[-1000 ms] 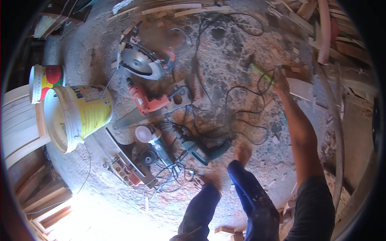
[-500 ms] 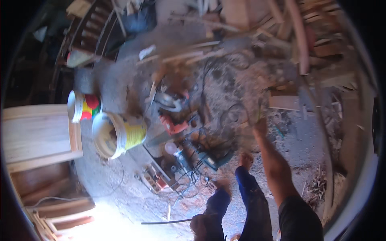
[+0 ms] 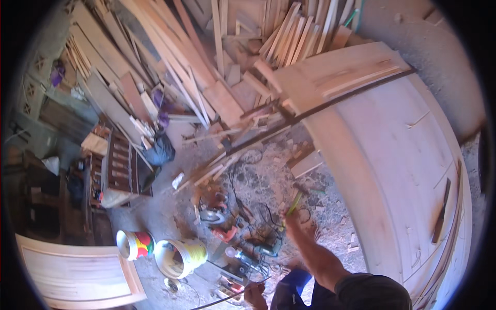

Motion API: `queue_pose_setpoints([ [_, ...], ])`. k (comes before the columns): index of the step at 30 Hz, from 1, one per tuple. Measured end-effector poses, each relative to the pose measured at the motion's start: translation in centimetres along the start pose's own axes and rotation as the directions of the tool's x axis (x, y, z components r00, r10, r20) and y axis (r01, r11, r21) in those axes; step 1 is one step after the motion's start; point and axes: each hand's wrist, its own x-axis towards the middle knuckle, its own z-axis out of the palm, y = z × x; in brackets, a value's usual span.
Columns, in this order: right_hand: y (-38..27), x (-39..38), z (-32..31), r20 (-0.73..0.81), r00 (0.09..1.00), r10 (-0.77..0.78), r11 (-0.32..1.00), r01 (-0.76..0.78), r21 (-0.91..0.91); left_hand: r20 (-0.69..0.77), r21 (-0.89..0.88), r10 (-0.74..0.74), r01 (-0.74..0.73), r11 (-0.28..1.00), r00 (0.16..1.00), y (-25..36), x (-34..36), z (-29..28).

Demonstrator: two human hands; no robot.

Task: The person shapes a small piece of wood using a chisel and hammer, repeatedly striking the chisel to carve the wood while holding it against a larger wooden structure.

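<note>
My right hand [image 3: 291, 221] is raised over the dusty floor and closed on a slim green and yellow stick [image 3: 295, 203] that points up and away. At the bottom edge, my left hand [image 3: 253, 295] is closed around a thin dark rod [image 3: 223, 299] that runs off to the lower left. Between the hands, power tools lie in tangled black cords: a circular saw [image 3: 213, 216], a red tool [image 3: 226, 233] and a teal tool [image 3: 268, 249]. My blue trouser leg [image 3: 294, 284] shows below them.
A large curved wooden panel [image 3: 392, 155] fills the right side, with a long dark strip [image 3: 320, 108] across its top. Planks [image 3: 217, 62] are piled at the back. A yellow bucket [image 3: 182, 257], a white and red bucket [image 3: 133, 244] and a pale door panel [image 3: 72, 274] are at lower left.
The view has swung upward, so the tools and buckets sit lower and smaller in the picture. My right arm stays stretched forward and now shows the green stick.
</note>
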Motion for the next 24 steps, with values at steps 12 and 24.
queue_pose_setpoints([
  [12,-23.4,-14.1,-2.5,0.535,0.690,-0.487,0.759,0.638,-0.132,0.324,-0.071,0.348,-0.345,0.936,0.880,34.5,9.7,19.9],
  [24,-30.8,-14.0,-17.9,-0.149,0.897,-0.416,0.904,0.390,-0.178,0.667,-0.200,0.414,-0.387,0.900,0.619,41.6,17.6,50.8],
])
